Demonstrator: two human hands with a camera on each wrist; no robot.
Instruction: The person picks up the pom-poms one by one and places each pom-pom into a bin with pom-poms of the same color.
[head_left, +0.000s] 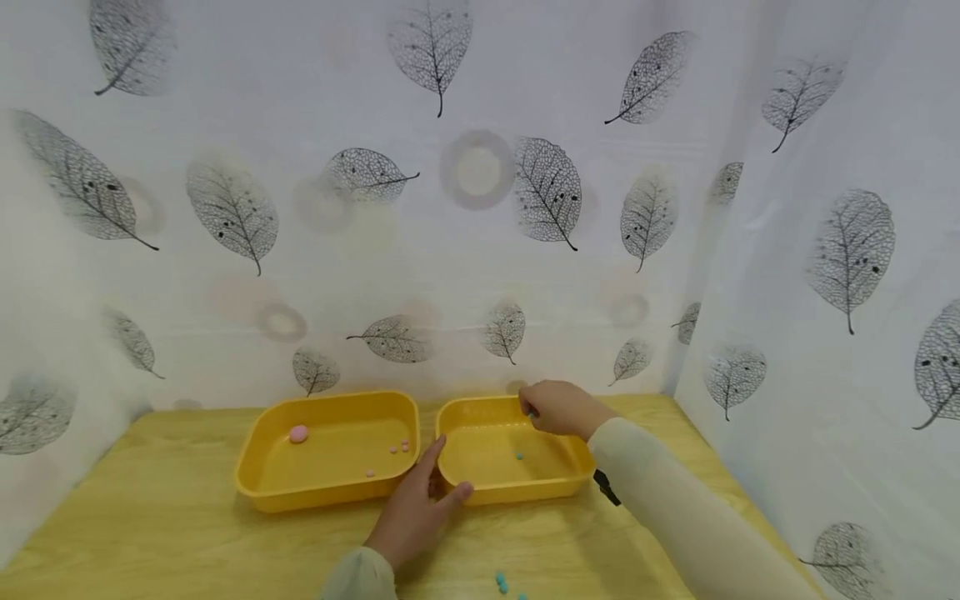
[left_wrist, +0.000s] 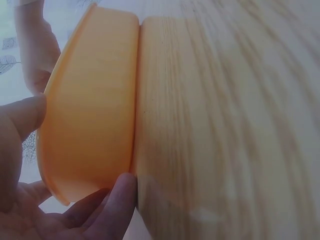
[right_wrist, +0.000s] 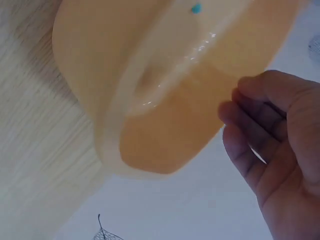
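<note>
My left hand (head_left: pixel 411 515) holds the front left corner of the right yellow tray (head_left: pixel 517 490), thumb at the front and fingers at the left side. In the left wrist view, this tray (left_wrist: pixel 95 100) stands between thumb and fingers. My right hand (head_left: pixel 562 408) is at the far right rim of that tray, fingers curled. At its fingertips a small blue-green bead (head_left: pixel 532 414) just shows; in the right wrist view the fingertips of the right hand (right_wrist: pixel 280 120) hide it. Another blue-green bead (head_left: pixel 519 456) lies on the tray's floor.
To the left stands a second yellow tray (head_left: pixel 322 500) holding a larger pink ball (head_left: pixel 298 433) and several small pink beads (head_left: pixel 405 445). More blue-green beads (head_left: pixel 502 582) lie on the wooden table (head_left: pixel 172 500) near the front. A leaf-patterned curtain (head_left: pixel 480 267) hangs behind and to the right.
</note>
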